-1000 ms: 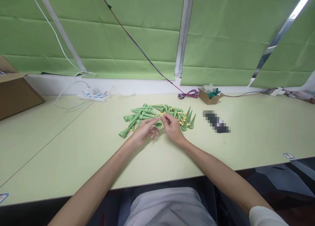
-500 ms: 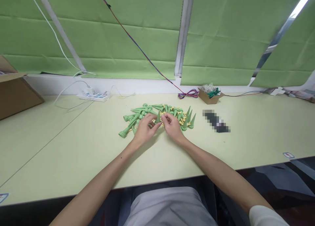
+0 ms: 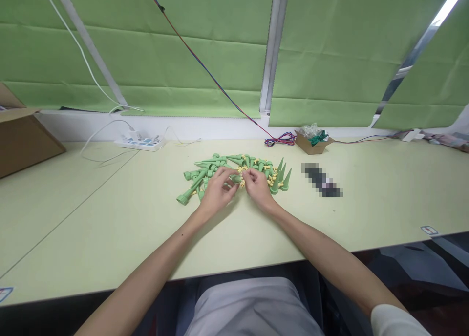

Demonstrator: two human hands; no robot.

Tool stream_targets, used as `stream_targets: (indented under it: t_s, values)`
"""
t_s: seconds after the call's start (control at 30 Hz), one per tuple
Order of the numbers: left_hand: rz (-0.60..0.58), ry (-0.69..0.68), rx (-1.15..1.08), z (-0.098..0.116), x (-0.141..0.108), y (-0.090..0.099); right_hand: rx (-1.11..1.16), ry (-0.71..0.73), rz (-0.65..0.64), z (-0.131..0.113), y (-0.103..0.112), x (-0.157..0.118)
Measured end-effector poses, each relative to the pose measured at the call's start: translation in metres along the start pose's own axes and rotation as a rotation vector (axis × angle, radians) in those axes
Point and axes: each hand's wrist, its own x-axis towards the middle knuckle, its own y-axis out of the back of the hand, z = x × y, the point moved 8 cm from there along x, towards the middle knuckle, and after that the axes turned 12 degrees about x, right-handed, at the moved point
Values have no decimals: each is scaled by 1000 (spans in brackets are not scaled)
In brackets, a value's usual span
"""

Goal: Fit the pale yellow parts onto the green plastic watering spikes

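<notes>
My left hand (image 3: 217, 190) is closed around a green plastic watering spike (image 3: 235, 178), which lies tilted between thumb and fingers, partly hidden by them. Just to its right, my right hand (image 3: 258, 187) is pinched at the fingertips, close by the spike's right end. Whatever is in that pinch is too small to make out. Behind and left of the hands spreads a pile of green spikes (image 3: 200, 177). Small yellow plastic pieces (image 3: 271, 181) are scattered among the spikes on the right. A few spikes (image 3: 287, 180) stand point up beside my right hand.
On the pale table (image 3: 120, 238), a blurred dark object (image 3: 322, 180) lies to the right. Farther back are a small cardboard box (image 3: 309, 147) with plastic bits, a coiled red-and-blue wire (image 3: 280, 139) and a power strip (image 3: 141, 143). A larger carton (image 3: 29, 143) stands far left.
The spike in my left hand has gone from point up to lying tilted. My left fingers have shifted around it, while my right hand has stayed almost in place.
</notes>
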Motion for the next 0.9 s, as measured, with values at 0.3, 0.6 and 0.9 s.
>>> stream_targets:
  t_s: [0.3,0.6,0.9]
  values:
    - [-89,426,-397,-28,1,-5,-32,95,12,-12,0,-3]
    - [-312,477,-612,-27,-8,-30,-1,101,-44,-14,-4,-4]
    - [-86,192,-145,-15,1,-3,35,27,-71,-2,-8,-3]
